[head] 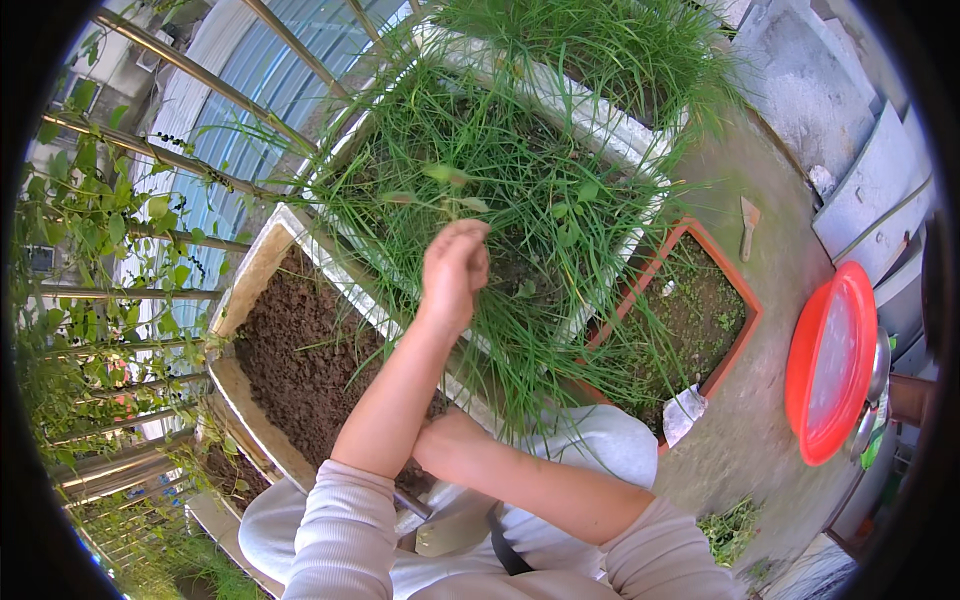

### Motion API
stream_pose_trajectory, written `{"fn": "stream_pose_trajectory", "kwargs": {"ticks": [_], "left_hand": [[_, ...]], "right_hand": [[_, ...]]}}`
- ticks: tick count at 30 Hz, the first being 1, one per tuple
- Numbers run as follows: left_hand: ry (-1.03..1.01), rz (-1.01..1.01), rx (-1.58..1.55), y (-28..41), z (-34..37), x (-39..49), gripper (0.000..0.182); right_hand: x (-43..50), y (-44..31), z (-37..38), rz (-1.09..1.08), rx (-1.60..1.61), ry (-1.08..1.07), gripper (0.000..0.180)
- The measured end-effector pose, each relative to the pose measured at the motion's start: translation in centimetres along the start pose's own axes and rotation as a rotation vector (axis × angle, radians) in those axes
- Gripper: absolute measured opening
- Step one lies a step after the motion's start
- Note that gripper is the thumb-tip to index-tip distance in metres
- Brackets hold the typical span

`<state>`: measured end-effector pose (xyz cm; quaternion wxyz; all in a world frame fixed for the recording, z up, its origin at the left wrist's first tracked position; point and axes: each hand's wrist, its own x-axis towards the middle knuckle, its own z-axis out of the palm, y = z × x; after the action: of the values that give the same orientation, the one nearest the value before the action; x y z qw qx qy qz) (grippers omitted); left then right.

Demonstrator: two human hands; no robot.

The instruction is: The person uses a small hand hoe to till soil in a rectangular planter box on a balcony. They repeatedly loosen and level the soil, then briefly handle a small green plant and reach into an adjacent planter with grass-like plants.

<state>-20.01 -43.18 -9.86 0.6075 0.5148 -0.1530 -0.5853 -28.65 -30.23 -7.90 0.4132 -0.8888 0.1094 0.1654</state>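
Observation:
My left hand (456, 262) is closed around the stem of a small leafy plant (448, 180), whose leaves are blurred. It is above a white foam planter box (330, 277) full of long, thin grass-like green plants (517, 345). Lower down, my right hand (444, 444) crosses beneath my left forearm, beside a planter of dark brown soil (307, 360). The forearm hides its fingers, so what they hold cannot be told. A metal rod or tube end (412, 505) shows just below that hand, near my knees.
Metal railings (202, 75) with climbing vines run along the left. An orange-rimmed planter (739, 349) with small seedlings sits at the right, near a scraper (748, 229) on the ground. Further right are a red plastic basin (806, 375) and leaning boards (870, 202). Pulled greens (729, 531) lie at lower right.

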Motion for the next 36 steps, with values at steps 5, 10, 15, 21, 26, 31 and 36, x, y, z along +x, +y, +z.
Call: {"fn": "stream_pose_trajectory", "kwargs": {"ticks": [5,10,15,21,26,31,36], "left_hand": [[-0.057,-0.205,0.375,-5.5,2.9,3.1,0.019],[-0.256,0.065,1.027,-7.2,4.1,7.5,0.034],[-0.186,0.316,0.942,-7.1,4.9,11.1,0.043],[-0.077,0.049,0.475,-7.1,4.0,10.2,0.024],[-0.067,0.102,0.849,-9.0,4.1,9.3,0.021],[-0.052,0.206,1.293,-9.7,5.2,9.6,0.025],[0.007,0.120,1.453,-10.0,6.3,9.8,0.019]], "right_hand": [[0.0,0.7,1.4,0.116,0.101,0.179,0.020],[1.8,-0.2,2.5,0.086,1.681,0.401,0.029],[1.9,0.6,5.5,0.024,2.416,0.296,0.029],[4.8,1.0,8.9,0.093,2.128,0.455,0.026],[2.2,0.3,4.8,0.334,2.669,0.359,0.031],[-0.4,-0.4,-0.5,0.587,2.676,0.301,0.041],[-0.9,-0.7,-0.5,0.653,2.754,0.273,0.042]]}}
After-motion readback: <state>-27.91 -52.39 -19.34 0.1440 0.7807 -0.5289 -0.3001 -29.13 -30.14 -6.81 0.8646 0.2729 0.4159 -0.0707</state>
